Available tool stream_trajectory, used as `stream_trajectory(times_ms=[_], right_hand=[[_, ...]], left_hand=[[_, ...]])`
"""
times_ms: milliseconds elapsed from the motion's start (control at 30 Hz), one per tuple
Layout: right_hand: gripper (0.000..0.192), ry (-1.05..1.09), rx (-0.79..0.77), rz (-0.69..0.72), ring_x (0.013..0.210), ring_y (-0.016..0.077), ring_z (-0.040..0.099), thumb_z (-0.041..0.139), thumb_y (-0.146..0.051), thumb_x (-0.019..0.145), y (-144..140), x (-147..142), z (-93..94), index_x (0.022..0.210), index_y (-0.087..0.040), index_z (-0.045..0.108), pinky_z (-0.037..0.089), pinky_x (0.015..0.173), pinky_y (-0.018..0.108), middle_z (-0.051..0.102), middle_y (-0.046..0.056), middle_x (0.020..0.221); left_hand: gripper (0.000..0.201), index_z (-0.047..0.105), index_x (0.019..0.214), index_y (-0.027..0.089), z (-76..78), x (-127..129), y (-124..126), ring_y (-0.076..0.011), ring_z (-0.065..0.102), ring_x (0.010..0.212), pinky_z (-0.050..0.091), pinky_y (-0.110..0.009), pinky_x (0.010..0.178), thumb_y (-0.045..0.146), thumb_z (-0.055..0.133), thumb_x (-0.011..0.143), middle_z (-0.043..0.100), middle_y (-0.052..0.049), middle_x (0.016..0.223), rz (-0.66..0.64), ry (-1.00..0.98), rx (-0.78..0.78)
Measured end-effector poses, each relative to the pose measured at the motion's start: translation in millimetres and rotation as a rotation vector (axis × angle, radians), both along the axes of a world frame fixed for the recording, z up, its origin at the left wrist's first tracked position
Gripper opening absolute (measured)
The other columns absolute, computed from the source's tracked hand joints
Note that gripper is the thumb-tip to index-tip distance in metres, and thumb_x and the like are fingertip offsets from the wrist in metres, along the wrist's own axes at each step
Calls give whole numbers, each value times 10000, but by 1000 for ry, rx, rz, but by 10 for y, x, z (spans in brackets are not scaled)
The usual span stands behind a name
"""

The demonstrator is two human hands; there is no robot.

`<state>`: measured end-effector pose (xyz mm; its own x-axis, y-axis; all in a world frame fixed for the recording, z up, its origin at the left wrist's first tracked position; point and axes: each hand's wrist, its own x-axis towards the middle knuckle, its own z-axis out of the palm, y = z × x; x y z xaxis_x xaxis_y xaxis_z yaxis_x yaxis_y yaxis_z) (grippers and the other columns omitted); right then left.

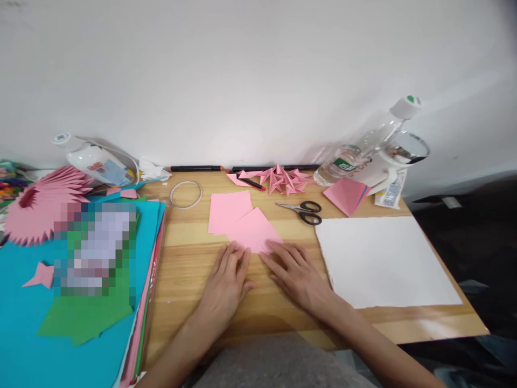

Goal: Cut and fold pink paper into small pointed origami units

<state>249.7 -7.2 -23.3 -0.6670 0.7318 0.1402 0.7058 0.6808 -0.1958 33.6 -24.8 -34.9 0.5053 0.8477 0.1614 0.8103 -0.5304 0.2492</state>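
The left hand (226,277) and right hand (301,275), loosely spread, grasping nothing, touch the near edge of the front sheet (255,229), probably steadying it on the table (183,269) where it overlaps the rear sheet (228,209).

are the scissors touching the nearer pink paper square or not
Apart. The head view shows a strip of bare wooden tabletop between the blade tips of the black-handled scissors and the nearer pink paper square.
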Motion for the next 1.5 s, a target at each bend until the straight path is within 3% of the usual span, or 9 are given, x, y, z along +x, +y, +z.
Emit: stream_trajectory(times_ms=[333, 500, 767, 900, 1033, 1200, 1500], right_hand=[[319, 38, 11, -33, 1138, 262, 475, 466, -213, 914, -2, -43, 50, 1225, -164, 523, 402, 932, 449, 520, 159, 1257], [175, 16, 7, -40, 1031, 253, 523, 477, -179, 909, 129, -153, 142, 1025, -171, 608, 431, 874, 434, 579, 130, 1137], [143, 287, -253, 51, 856, 157, 545, 424, -182, 942, 381, -357, 84, 897, -151, 556, 484, 802, 293, 529, 80, 981], [155, 173, -243, 16, 854, 159, 538, 424, -199, 947, 391, -409, 75, 898, -149, 562, 474, 789, 291, 517, 77, 980], [146, 7, -239, -10, 884, 179, 534, 442, -201, 943, 385, -498, 195, 965, -144, 574, 461, 789, 301, 548, 84, 965], [145, -135, -224, -46, 880, 207, 545, 447, -160, 929, 407, -530, 308, 907, -145, 589, 450, 761, 308, 599, 85, 933], [151, -203, -166, -89, 819, 203, 555, 451, -209, 929, 373, -210, 155, 875, -183, 589, 424, 675, 296, 610, 57, 889]], left_hand=[[490, 434, 1319, 137, 3, 19, 3, -344, 437, 1241, 390, -555, 1003, 355, 499, 885, 538, -172, 1170, 10, 39, -6], [468, 457, 1303, 150, 27, 45, 3, -339, 429, 1250, 386, -548, 1002, 358, 502, 885, 531, -180, 1202, 19, 86, -15], [469, 456, 1284, 111, -2, -13, 23, -332, 474, 1213, 400, -517, 1006, 351, 501, 884, 571, -171, 1145, -31, 55, 18], [509, 358, 1355, 134, -52, -53, 9, -314, 451, 1245, 421, -513, 999, 330, 469, 899, 547, -165, 1213, -17, -61, -4], [469, 411, 1306, 117, -77, -53, 0, -319, 449, 1249, 433, -508, 992, 344, 467, 899, 538, -176, 1236, 18, -91, -9], [440, 451, 1281, 112, -49, -55, 13, -304, 474, 1230, 438, -480, 996, 345, 460, 908, 566, -163, 1214, 13, -63, 36], [393, 541, 1198, 76, 14, -40, 16, -318, 513, 1187, 406, -477, 1014, 337, 441, 921, 610, -157, 1181, 1, 72, 158]])
